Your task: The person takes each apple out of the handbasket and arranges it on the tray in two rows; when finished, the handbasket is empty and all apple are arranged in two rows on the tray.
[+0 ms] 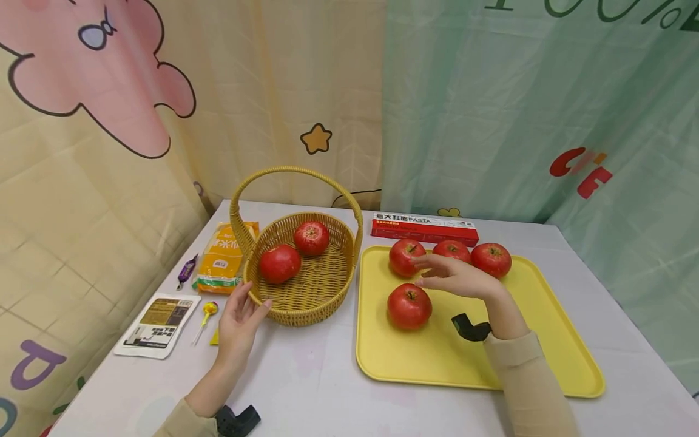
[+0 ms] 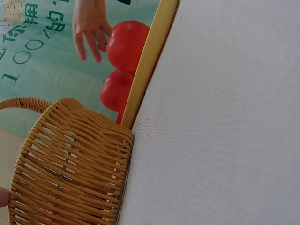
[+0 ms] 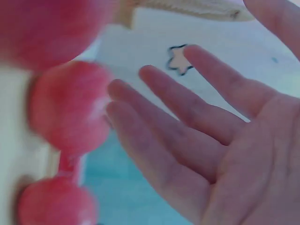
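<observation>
The right hand [image 1: 461, 276], fingers apart, risked rolling the front apple [image 1: 409, 309] through a glancing brush; the left hand [image 1: 238, 317], unclenched, touched the basket [image 1: 314, 290].

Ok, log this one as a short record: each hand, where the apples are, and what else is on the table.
Left hand: at the rim of the wicker basket; how firmly it grips is unclear
Right hand: above the yellow tray, fingers extended, holding nothing
Basket contents: two red apples
Tray contents: four red apples
Behind tray: pasta box
Left of basket: orange packet, purple-wrapped sweet, lollipop, white pouch
</observation>
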A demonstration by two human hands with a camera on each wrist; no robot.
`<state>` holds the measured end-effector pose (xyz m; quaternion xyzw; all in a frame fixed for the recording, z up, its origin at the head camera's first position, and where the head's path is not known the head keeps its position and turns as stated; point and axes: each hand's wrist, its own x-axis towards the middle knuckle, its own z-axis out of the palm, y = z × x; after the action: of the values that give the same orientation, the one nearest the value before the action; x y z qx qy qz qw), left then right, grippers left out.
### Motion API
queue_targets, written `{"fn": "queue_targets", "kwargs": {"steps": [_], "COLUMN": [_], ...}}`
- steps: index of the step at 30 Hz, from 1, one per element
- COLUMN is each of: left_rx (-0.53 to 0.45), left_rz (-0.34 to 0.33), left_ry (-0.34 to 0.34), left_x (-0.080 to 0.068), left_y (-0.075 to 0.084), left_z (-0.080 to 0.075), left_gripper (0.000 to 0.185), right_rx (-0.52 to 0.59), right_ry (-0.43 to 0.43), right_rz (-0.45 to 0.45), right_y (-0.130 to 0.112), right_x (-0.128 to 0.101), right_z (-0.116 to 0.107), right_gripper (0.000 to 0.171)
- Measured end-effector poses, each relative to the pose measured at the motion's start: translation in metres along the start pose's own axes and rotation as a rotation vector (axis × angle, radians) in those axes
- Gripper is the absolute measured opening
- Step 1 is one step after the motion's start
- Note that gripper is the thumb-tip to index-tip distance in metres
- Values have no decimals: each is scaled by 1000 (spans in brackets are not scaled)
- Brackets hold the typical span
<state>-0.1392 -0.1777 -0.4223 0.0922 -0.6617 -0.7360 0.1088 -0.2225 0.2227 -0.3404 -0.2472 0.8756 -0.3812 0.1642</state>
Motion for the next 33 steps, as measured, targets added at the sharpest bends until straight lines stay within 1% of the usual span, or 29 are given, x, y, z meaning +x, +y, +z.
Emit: {"fn": "queue_targets", "kwargs": {"steps": [4,8,11,15,20,25,28,33], "left_rx": [-4,-11,-10,-13,-22,-16,-9,-4], "left_rz": [8,11,11,7,5,10,10,15], "left_ry": [2,7,7,-1,-6,-2,2,5], "left_x": [0,0,0,-1,-1,-1,-1,-1], "left_y": [1,1,2,2,2,2,3,3], "left_z": [0,1,2,3,2,2,2,2], "left_gripper": [60,60,60,60,60,60,60,60], "right_rx": [42,145,250,364,451,503,527,529], "right_ry": [79,105,111,129,168,210,220,237], "right_rz": [-91,-214,-322,-391,-382,-370,-366,-346], "right_y": [-37,-71,-89,-104,-113,-114,-113,-111], "right_x": [9,23,37,56,82,107,120,136], "right_z": [-2,7,19,39,64,86,97,111], "right_gripper": [48,44,45,45,43,42,41,43]}}
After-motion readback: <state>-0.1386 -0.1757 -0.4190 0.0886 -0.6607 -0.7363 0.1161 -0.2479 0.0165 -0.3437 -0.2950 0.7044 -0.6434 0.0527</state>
